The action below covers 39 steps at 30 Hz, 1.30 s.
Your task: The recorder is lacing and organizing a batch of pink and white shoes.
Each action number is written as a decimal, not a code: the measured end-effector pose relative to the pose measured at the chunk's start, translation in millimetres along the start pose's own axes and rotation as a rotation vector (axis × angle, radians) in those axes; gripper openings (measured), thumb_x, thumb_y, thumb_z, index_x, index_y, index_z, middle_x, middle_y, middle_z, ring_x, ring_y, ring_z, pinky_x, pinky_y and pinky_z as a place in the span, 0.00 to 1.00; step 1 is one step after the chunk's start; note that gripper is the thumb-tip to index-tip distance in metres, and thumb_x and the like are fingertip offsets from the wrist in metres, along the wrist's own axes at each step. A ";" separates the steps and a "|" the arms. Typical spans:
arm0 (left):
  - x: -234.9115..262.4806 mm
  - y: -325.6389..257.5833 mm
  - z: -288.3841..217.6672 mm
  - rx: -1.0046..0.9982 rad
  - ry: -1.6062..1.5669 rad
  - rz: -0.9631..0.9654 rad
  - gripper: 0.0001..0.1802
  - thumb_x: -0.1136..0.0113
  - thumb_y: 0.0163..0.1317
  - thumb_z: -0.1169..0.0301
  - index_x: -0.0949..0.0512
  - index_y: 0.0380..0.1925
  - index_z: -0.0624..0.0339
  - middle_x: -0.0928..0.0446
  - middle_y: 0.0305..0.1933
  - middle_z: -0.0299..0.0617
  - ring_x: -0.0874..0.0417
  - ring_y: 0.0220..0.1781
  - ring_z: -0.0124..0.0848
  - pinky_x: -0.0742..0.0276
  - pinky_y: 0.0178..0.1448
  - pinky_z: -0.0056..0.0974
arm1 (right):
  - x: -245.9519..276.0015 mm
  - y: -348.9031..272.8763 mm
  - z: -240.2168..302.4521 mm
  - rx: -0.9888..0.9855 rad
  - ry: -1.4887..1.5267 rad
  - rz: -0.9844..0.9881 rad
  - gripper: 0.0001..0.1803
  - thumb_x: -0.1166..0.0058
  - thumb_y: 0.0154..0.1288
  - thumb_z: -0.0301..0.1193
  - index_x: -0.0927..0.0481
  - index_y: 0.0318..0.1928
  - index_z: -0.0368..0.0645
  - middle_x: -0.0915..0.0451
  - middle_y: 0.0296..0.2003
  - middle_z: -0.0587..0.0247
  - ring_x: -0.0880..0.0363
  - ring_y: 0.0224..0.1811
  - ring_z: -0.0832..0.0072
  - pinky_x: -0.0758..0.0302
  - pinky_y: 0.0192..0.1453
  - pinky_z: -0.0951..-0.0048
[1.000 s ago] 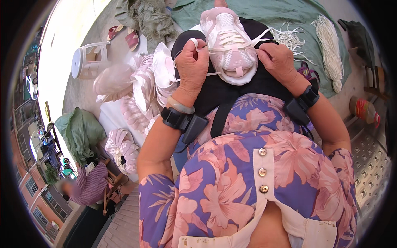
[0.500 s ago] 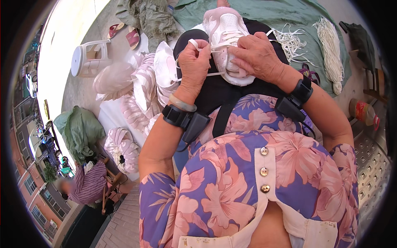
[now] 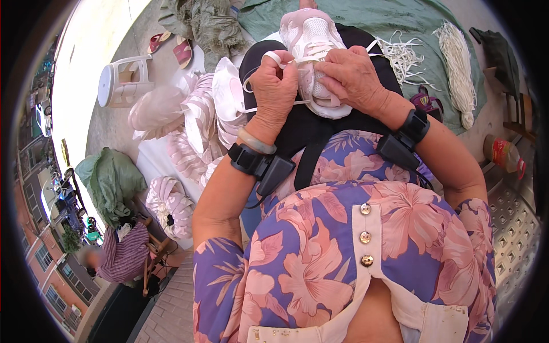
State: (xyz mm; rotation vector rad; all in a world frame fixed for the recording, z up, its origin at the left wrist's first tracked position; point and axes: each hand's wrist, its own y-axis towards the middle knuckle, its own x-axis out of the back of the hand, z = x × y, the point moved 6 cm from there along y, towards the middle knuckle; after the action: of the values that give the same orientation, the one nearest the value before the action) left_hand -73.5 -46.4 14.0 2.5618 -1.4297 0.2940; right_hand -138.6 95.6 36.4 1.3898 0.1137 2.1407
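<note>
A white and pale pink sneaker (image 3: 309,35) lies across my lap, its toe pointing away from me. White shoelace (image 3: 312,58) crosses its upper part, and a loose length hangs in a loop by my left hand. My left hand (image 3: 274,86) is closed in a pinch on the lace at the shoe's left edge. My right hand (image 3: 355,77) grips the shoe's right side, with curled fingers over the eyelet area near the opening. What lies under those fingertips is hidden.
Strung stacks of pinkish shoe pieces (image 3: 200,108) lie on my left, near a white plastic stool (image 3: 124,80). Loose white laces (image 3: 403,57) and a lace bundle (image 3: 457,74) rest on green cloth (image 3: 426,20) to the right. Another person (image 3: 123,254) sits at far left.
My left hand has shifted slightly right, closer to the shoe, with the lace still pinched. My right hand and the shoe stay nearly in place.
</note>
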 end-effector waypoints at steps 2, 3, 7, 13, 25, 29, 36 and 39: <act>0.3 0.1 -6.6 -0.090 0.072 -0.021 0.04 0.44 0.55 0.77 0.24 0.31 0.62 0.28 0.22 0.29 0.32 0.21 0.14 0.36 0.24 0.22 | -0.6 -0.6 0.0 0.003 0.006 0.005 0.11 0.44 0.51 0.30 0.21 0.38 0.45 0.27 0.30 0.67 0.27 0.35 0.71 0.40 0.44 0.67; 0.0 -0.1 -6.5 -0.090 0.073 -0.019 0.04 0.44 0.55 0.77 0.24 0.31 0.62 0.28 0.22 0.29 0.32 0.21 0.14 0.36 0.24 0.22 | -0.8 -0.9 -0.6 0.008 0.013 -0.010 0.10 0.44 0.51 0.30 0.21 0.37 0.46 0.27 0.30 0.68 0.27 0.35 0.71 0.40 0.45 0.67; -1.6 -0.8 -6.2 -0.127 0.145 -0.016 0.04 0.45 0.55 0.77 0.24 0.32 0.62 0.27 0.23 0.29 0.31 0.23 0.14 0.35 0.26 0.23 | -4.1 -1.4 -2.2 -0.018 0.016 -0.063 0.05 0.44 0.50 0.32 0.23 0.30 0.51 0.28 0.27 0.69 0.27 0.36 0.71 0.40 0.47 0.61; -6.4 1.9 -4.0 -0.126 0.102 0.023 0.05 0.45 0.56 0.77 0.25 0.34 0.63 0.28 0.23 0.29 0.32 0.22 0.15 0.35 0.25 0.22 | -12.5 2.4 -2.7 -0.116 -0.049 -0.075 0.03 0.44 0.48 0.32 0.23 0.26 0.50 0.29 0.26 0.69 0.26 0.35 0.70 0.40 0.48 0.60; -4.7 8.2 7.5 -0.091 0.071 0.027 0.07 0.46 0.54 0.75 0.27 0.33 0.64 0.26 0.19 0.40 0.27 0.20 0.25 0.30 0.26 0.32 | -20.6 -4.8 -7.9 -0.138 0.131 -0.120 0.05 0.43 0.50 0.33 0.22 0.30 0.53 0.28 0.26 0.72 0.26 0.34 0.73 0.41 0.46 0.64; -7.6 8.4 0.4 -0.094 0.112 0.029 0.08 0.46 0.54 0.75 0.27 0.34 0.65 0.26 0.20 0.41 0.25 0.21 0.26 0.29 0.27 0.32 | -20.8 -5.2 -10.6 -0.153 0.117 -0.116 0.06 0.43 0.50 0.33 0.22 0.32 0.52 0.28 0.27 0.73 0.27 0.36 0.74 0.42 0.47 0.64; -21.1 3.3 2.3 -0.150 0.136 0.051 0.07 0.44 0.56 0.74 0.27 0.34 0.64 0.24 0.26 0.36 0.26 0.27 0.21 0.29 0.31 0.28 | -14.6 -4.7 -9.8 -0.157 0.141 -0.129 0.06 0.43 0.50 0.32 0.21 0.31 0.51 0.27 0.27 0.74 0.26 0.36 0.73 0.41 0.47 0.65; -23.4 4.3 1.6 -0.191 0.252 0.067 0.08 0.44 0.55 0.73 0.27 0.33 0.65 0.24 0.24 0.40 0.24 0.26 0.26 0.28 0.32 0.31 | -13.2 -3.8 -9.5 -0.173 0.155 -0.116 0.05 0.43 0.50 0.32 0.21 0.30 0.51 0.27 0.27 0.74 0.26 0.35 0.74 0.42 0.47 0.65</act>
State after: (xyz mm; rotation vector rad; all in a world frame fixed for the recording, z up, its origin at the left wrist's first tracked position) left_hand -89.0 -30.0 6.6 2.2386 -1.3794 0.4495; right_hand -141.4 94.3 20.0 1.0926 0.0654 2.1052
